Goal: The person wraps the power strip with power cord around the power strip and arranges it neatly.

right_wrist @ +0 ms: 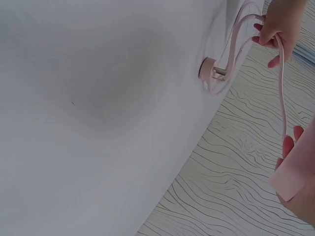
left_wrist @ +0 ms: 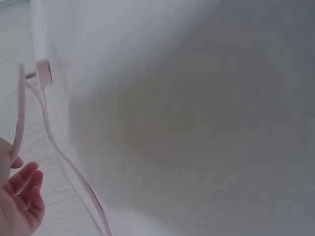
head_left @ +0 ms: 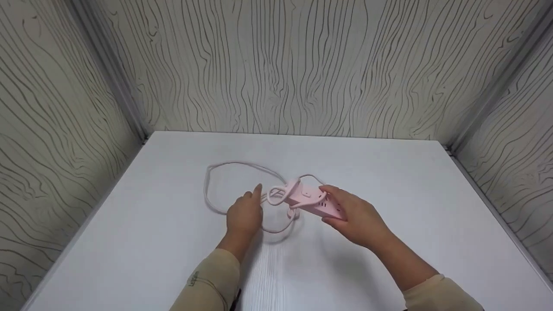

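A pink power strip (head_left: 307, 198) is held tilted above the white table, with loops of its pink cable (head_left: 235, 163) crossing over it. My right hand (head_left: 360, 218) grips the strip's near right end, thumb on one side and fingers on the other. To its left, my left hand (head_left: 245, 214) pinches a stretch of cable; the left wrist view shows that cable (left_wrist: 20, 118) running up from the thumb and finger. The plug (right_wrist: 207, 70) sits on the table with its metal prongs showing. In the right wrist view the strip (right_wrist: 293, 174) covers part of the right palm.
A wide loop of cable lies on the white table (head_left: 181, 242) beyond and left of the left hand. Wood-patterned panels (head_left: 276, 65) stand behind the table and at both sides, with grey corner posts (head_left: 112, 73) between them.
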